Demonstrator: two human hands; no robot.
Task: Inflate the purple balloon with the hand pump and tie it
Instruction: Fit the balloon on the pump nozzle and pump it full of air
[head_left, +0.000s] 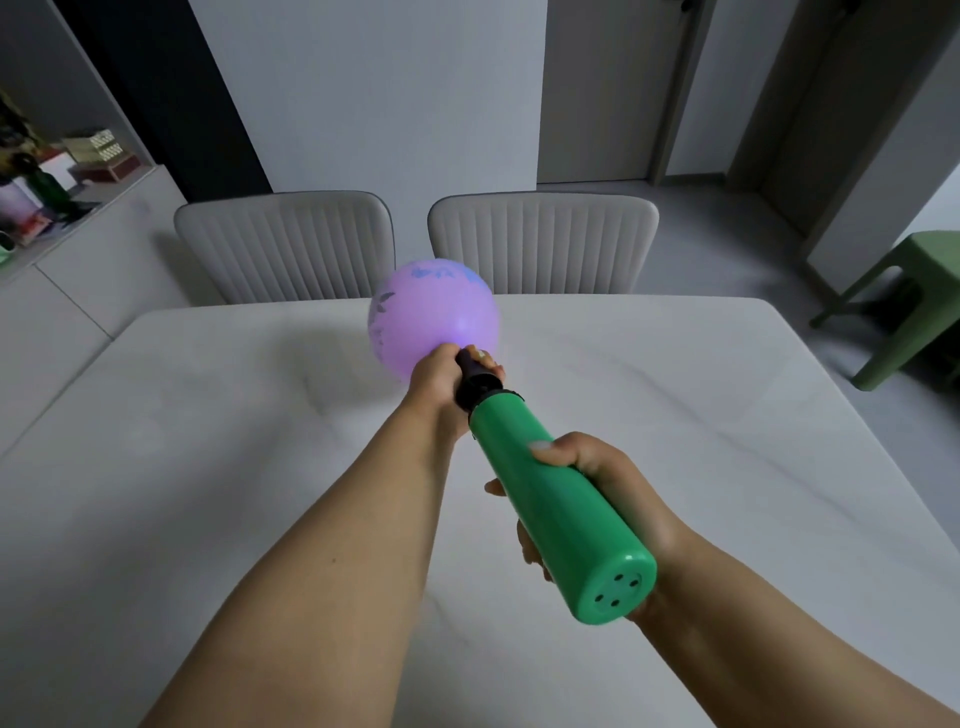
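We had the left hand (439, 387) clenched on the hand pump's (558, 512) black nozzle (475, 382) at the purple balloon's (434, 317) neck, right hand (608, 496) gripping the green barrel. Balloon partly inflated, held above the white tabletop (208, 441).

My left hand (441, 387) pinches the purple balloon (434, 317) onto the pump's black nozzle (475, 382), above the white table (208, 441). My right hand (613, 499) grips the green pump (550, 499).

white marble-look table (208, 467), chairs (543, 241) behind
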